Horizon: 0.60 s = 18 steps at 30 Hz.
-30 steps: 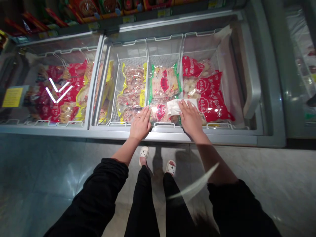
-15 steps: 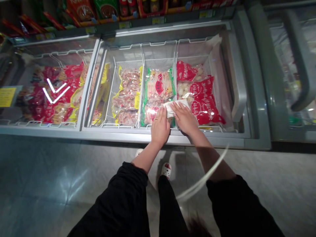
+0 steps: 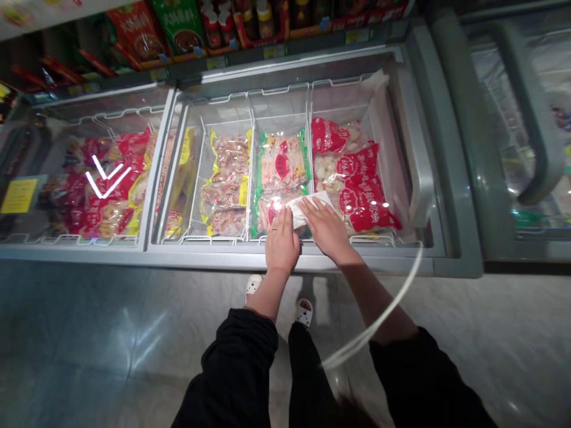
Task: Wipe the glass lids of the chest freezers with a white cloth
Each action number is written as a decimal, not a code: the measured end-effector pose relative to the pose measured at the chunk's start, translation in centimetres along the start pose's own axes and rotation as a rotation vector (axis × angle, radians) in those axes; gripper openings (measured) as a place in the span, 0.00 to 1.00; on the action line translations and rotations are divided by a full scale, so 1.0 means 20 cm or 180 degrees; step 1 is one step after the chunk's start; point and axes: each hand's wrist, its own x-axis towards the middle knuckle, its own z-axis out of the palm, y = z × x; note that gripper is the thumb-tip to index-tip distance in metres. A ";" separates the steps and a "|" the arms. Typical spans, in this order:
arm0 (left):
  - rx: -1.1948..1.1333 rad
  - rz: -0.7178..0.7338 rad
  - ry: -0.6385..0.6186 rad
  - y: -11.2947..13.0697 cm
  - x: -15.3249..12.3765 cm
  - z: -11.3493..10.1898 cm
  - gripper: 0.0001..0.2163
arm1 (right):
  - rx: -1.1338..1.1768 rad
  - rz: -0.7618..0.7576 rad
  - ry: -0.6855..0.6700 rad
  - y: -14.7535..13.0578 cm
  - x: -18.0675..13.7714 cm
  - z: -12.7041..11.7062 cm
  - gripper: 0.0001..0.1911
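Note:
A chest freezer (image 3: 223, 257) with a glass top stands in front of me, bagged frozen food lying beneath the glass. Flat on a folded white cloth or tissue (image 3: 296, 215) rests my right hand (image 3: 328, 229), fingers stretched out and pressing it to the surface. My left hand (image 3: 282, 241) lies beside it, its straight fingers at the cloth's left edge. Under the hands are a green-edged bag (image 3: 285, 157) with a red label and, to the right, red bags (image 3: 363, 202). Part of the cloth is hidden below my right fingers.
Yellow-edged bags (image 3: 229, 154) lie in a wire basket to the left. A curved grey handle (image 3: 422, 193) bounds the lid's right side. Another freezer (image 3: 544, 244) stands farther right. Shelves with sauce packets (image 3: 181, 27) run above. A pale cord-like loop (image 3: 379, 321) crosses near my right forearm.
The view has shifted, so the freezer sits slightly lower and more of the shelf shows. Both hands and the cloth have moved only slightly against the bags below.

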 end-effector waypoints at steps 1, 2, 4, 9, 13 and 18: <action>0.0011 -0.0010 -0.0018 0.00 0.00 0.00 0.31 | 0.0018 0.0026 0.0028 0.03 0.02 -0.02 0.30; 0.0027 -0.0032 -0.0039 0.00 0.00 0.00 0.31 | 0.0027 0.0094 0.0073 0.05 0.02 -0.03 0.30; 0.0064 -0.0050 -0.0074 0.00 0.00 0.00 0.31 | 0.0013 0.0294 0.0189 0.10 -0.01 -0.05 0.30; 0.0099 0.0026 -0.0082 0.00 0.00 0.02 0.30 | -0.0071 0.0549 0.0198 0.08 -0.20 0.02 0.30; 0.0084 0.0029 -0.0020 0.00 0.01 0.02 0.30 | -0.0016 0.0354 0.0173 0.04 -0.17 0.02 0.31; 0.0118 -0.0067 -0.0071 0.00 0.00 0.01 0.30 | 0.0087 0.0277 0.0183 0.16 -0.01 -0.08 0.31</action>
